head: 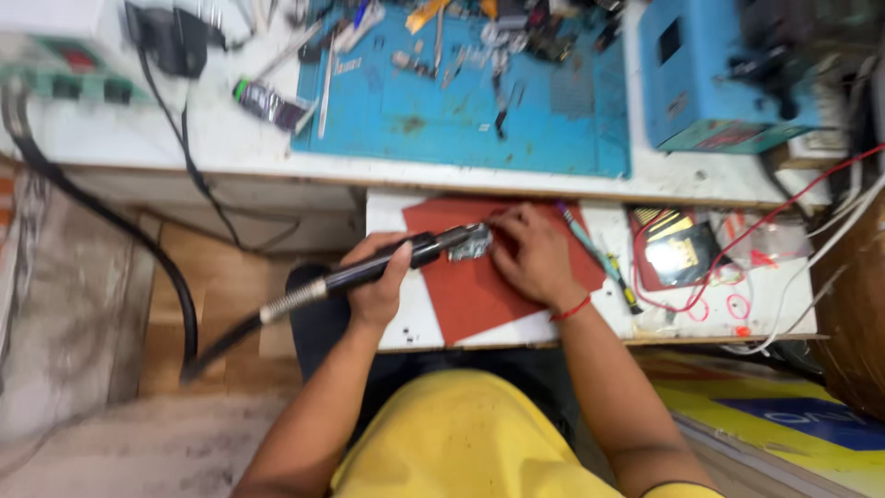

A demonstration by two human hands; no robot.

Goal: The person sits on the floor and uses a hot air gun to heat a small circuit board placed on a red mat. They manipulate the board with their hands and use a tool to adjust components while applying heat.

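- The left hand [376,281] is wrapped tight around the dark handle of a hot-air handpiece [406,256], thumb lying along the top; the tool's metal nozzle points right, ending just short of the right fingertips.
- From the heel of that hand a ribbed silver collar and a thick black hose [175,277] run down and left, away from the fingers.
- The right hand [533,251] lies palm down with fingers curled; the fingertips press on a small silvery part [474,243], possibly a metal shield or board, though blur hides its exact kind.
- That part sits right at the nozzle tip, between the two hands, on a red mat [470,295] that spreads under and below both sets of fingers.
- A red thread band [572,309] circles the right wrist.
- Just right of the right fingers lies a teal-handled tool [590,247], slanted.
- Further right, a flat rectangular black and gold package [679,247] rests on a red backing, with red wire [710,286] looped around it.
- Above the fingers, a blue work mat [479,111] holds scattered tweezers and bits; to its right stands a blue box-shaped machine [710,74] with a red strip label along its lower edge.
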